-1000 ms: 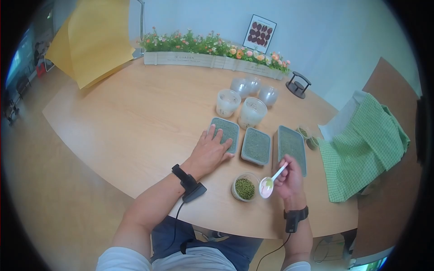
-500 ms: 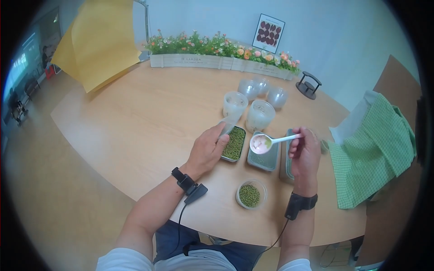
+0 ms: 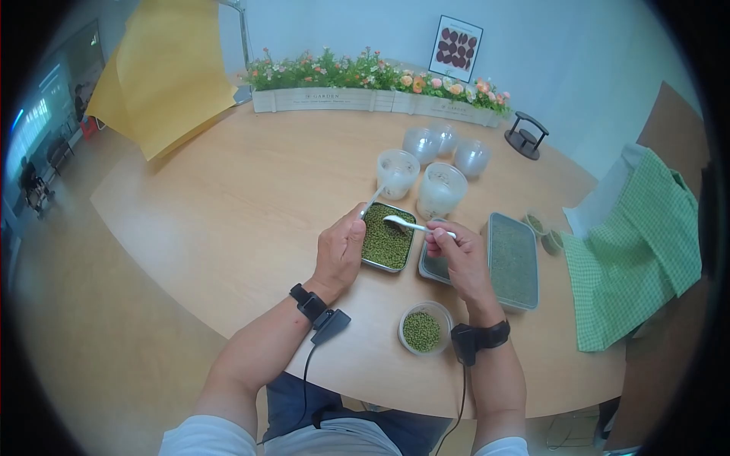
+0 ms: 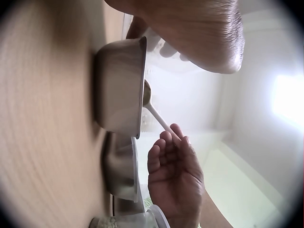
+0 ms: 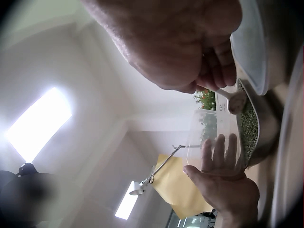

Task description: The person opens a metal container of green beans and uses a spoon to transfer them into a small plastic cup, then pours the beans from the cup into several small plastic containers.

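My left hand (image 3: pixel 339 251) grips a translucent lid (image 5: pixel 199 130), tilted up at the left side of a metal container (image 4: pixel 121 85) filled with green beans (image 3: pixel 386 247). In the head view the lid appears nearly edge-on. The right hand (image 3: pixel 462 262) pinches the handle of a white spoon (image 3: pixel 411 225), whose bowl is down at the beans near the container's far side. In the left wrist view, the rim hides part of the spoon bowl (image 4: pixel 147 94). Nearer the body stands a round clear cup (image 3: pixel 426 328) partly filled with green beans.
Two lidded containers are to the right, one partly under the right hand, the other (image 3: pixel 513 262) beyond it. Several clear cups (image 3: pixel 441 190) stand behind. Small bean cups (image 3: pixel 553 242) sit beside a green checked cloth (image 3: pixel 631 251). A flower planter (image 3: pixel 323 101) lines the back.
The left hand has lifted the lid off the left container, uncovering the beans. The right hand has moved left with the spoon, first raising it, then lowering its bowl to the beans.
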Demonstrator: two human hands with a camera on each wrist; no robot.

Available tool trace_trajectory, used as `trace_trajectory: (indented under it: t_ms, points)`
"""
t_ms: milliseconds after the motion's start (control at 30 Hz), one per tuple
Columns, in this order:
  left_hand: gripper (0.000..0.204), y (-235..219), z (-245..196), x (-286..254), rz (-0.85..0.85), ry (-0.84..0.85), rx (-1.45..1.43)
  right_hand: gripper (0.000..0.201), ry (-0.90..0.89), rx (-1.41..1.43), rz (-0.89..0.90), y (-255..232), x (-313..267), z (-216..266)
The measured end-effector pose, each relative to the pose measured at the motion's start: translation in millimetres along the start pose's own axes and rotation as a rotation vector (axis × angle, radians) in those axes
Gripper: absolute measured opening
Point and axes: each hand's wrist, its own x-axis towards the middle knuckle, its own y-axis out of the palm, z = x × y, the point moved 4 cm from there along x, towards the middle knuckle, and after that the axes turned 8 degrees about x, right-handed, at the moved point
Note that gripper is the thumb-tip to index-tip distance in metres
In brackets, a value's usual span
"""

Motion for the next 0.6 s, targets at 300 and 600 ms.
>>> trace_trajectory:
  t_ms: [300,600]
  points:
    - [0.061,1,-1,-2,-0.016,0.027,0.021,0.027,-0.007,-0.015,-0.100,-2,-2,6]
    - [0.061,3,0,-3,0.022,0.001,0.011,0.025,0.255,0.128,-0.100,2,-3,-9]
